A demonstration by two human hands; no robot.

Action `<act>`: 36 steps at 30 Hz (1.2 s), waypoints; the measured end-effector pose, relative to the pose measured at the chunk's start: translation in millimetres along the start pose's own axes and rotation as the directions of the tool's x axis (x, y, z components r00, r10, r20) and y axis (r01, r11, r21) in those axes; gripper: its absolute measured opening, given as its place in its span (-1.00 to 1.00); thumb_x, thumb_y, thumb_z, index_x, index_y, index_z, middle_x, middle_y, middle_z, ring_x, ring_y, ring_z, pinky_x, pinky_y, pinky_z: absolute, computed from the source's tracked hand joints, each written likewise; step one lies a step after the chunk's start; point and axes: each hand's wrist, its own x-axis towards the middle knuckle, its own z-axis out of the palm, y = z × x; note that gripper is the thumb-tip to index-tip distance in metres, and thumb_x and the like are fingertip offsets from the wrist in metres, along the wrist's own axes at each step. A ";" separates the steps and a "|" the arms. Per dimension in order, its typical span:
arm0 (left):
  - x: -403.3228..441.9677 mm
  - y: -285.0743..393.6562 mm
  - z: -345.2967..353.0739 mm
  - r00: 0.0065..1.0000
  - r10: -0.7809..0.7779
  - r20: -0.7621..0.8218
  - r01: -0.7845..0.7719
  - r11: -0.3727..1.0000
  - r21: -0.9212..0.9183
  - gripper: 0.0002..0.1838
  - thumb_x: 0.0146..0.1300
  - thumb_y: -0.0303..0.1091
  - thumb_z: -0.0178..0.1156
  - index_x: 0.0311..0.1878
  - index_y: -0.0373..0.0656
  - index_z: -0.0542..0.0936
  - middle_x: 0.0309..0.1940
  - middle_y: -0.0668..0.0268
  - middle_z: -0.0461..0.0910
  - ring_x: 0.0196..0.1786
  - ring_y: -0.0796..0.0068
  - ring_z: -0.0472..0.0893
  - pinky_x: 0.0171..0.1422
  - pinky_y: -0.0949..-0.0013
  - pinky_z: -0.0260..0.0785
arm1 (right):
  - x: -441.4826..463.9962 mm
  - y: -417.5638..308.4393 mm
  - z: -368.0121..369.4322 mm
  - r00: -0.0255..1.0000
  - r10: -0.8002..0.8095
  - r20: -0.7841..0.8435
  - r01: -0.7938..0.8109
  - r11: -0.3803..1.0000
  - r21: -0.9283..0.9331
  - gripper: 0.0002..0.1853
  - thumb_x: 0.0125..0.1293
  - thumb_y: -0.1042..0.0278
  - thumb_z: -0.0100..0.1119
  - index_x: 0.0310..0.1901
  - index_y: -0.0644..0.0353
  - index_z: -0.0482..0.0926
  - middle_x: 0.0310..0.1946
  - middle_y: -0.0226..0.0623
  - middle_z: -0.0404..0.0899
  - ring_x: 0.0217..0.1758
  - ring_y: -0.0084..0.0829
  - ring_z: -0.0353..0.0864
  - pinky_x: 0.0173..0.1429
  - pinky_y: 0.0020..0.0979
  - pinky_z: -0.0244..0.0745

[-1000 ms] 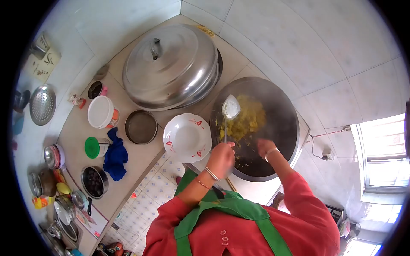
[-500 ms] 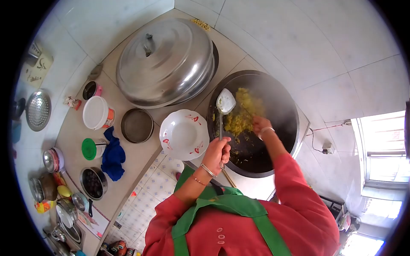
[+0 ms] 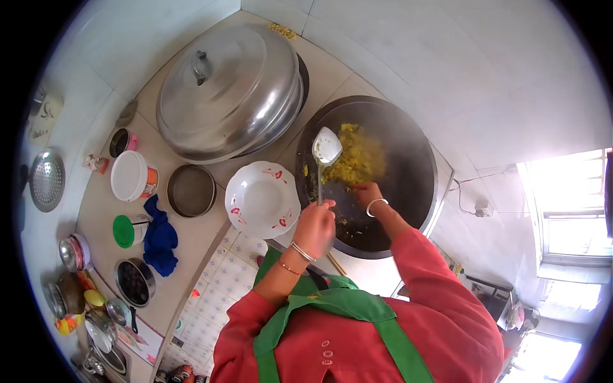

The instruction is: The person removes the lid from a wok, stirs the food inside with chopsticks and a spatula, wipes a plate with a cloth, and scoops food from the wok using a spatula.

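Observation:
My left hand is closed round the handle of a metal spatula, whose pale, food-specked blade is over the left side of the big dark wok. Yellow food lies in the wok, with smaller bits scattered below it and steam above. At the food's lower edge, my right hand has its fingers closed; what they hold is too small to make out. A white plate with red flowers sits left of the wok, close to my left hand, with no food on it.
A large domed metal lid stands upper left. Left on the counter are a round tin, white tub, blue cloth, green-lidded jar and bowl of dark round items. Chopsticks lie by the wok's lower edge.
The whole view has shifted, with the counter items now further left. My right hand has moved from the wok's lower part up to the food's lower edge. My left hand keeps the spatula.

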 end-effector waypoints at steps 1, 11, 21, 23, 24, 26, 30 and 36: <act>1.5 -3.8 -2.3 0.988 -0.133 0.075 0.145 0.967 -0.208 -0.95 0.02 -0.52 0.08 -0.42 -0.24 0.42 -0.33 0.15 0.53 -0.32 0.16 0.49 -0.22 0.26 0.37 | -3.2 -4.4 -12.0 0.989 -0.017 0.149 -0.003 0.992 0.130 -0.81 0.07 0.40 0.13 -0.29 0.29 0.61 -0.53 -0.27 0.57 -0.50 -0.54 0.47 -0.36 -0.46 0.39; -8.4 34.3 -10.5 0.873 -0.357 0.331 0.462 0.392 -0.795 -0.82 0.26 -0.29 -0.06 -0.16 -0.15 0.37 -0.63 0.45 0.30 -0.73 0.71 0.21 -0.68 0.60 0.02 | -13.8 74.6 -70.5 0.992 0.064 0.110 -0.016 0.920 -0.392 -0.81 0.05 0.29 0.13 -0.33 0.12 0.65 -0.45 -0.17 0.62 -0.30 -0.33 0.62 -0.16 -0.37 0.47; -0.5 28.9 -3.3 0.861 -0.388 0.328 0.475 0.388 -0.790 -0.82 0.27 -0.30 -0.08 -0.13 -0.15 0.37 -0.60 0.46 0.33 -0.73 0.74 0.23 -0.70 0.64 0.05 | 8.0 -12.4 -171.1 0.992 -0.093 0.084 0.122 0.552 -0.825 -0.81 0.10 0.24 0.04 -0.26 -0.04 0.59 -0.31 -0.25 0.59 -0.19 -0.19 0.56 -0.12 -0.22 0.46; 3.5 7.9 2.9 0.933 -0.290 0.211 0.355 0.654 -0.668 -0.82 0.27 -0.30 -0.08 -0.13 -0.15 0.38 -0.60 0.46 0.33 -0.73 0.74 0.23 -0.70 0.63 0.05 | 30.5 -6.7 -188.2 0.996 -0.087 0.027 0.066 0.478 -0.876 -0.83 0.11 0.26 0.03 -0.28 -0.02 0.58 -0.34 -0.24 0.59 -0.21 -0.17 0.56 -0.15 -0.19 0.46; 4.1 0.4 4.4 0.934 -0.289 0.208 0.353 0.677 -0.646 -0.82 0.27 -0.30 -0.08 -0.13 -0.15 0.38 -0.60 0.46 0.33 -0.73 0.74 0.23 -0.70 0.63 0.04 | 45.7 -2.5 -185.5 0.997 -0.080 0.010 0.044 0.438 -0.898 -0.84 0.12 0.24 0.02 -0.30 -0.02 0.58 -0.35 -0.23 0.59 -0.21 -0.16 0.56 -0.17 -0.18 0.45; 5.8 13.1 1.3 0.937 -0.286 0.201 0.349 0.719 -0.601 -0.82 0.27 -0.30 -0.07 -0.13 -0.15 0.38 -0.60 0.47 0.32 -0.73 0.73 0.23 -0.70 0.63 0.04 | 83.3 18.7 -165.3 0.989 -0.142 0.029 0.087 0.421 -0.903 -0.83 0.13 0.22 0.00 -0.32 -0.02 0.57 -0.36 -0.22 0.59 -0.22 -0.16 0.55 -0.18 -0.16 0.45; 4.2 33.9 -2.1 0.846 -0.447 0.292 0.487 0.422 -0.764 -0.82 0.27 -0.31 -0.08 -0.13 -0.16 0.38 -0.59 0.47 0.31 -0.71 0.74 0.22 -0.69 0.63 0.02 | 109.3 -20.0 -105.7 0.907 -0.341 0.247 0.400 0.510 -0.762 -0.80 0.10 0.22 0.01 -0.26 -0.06 0.58 -0.33 -0.28 0.59 -0.19 -0.16 0.55 -0.17 -0.16 0.46; 2.2 13.0 4.1 0.917 -0.321 0.235 0.391 0.620 -0.680 -0.82 0.25 -0.30 -0.07 -0.14 -0.15 0.37 -0.60 0.46 0.32 -0.71 0.72 0.23 -0.69 0.61 0.04 | 37.5 -30.6 -62.1 0.765 -0.203 0.611 0.643 0.302 -0.704 -0.81 0.02 0.30 0.08 -0.28 0.00 0.60 -0.36 -0.24 0.59 -0.21 -0.17 0.58 -0.17 -0.23 0.48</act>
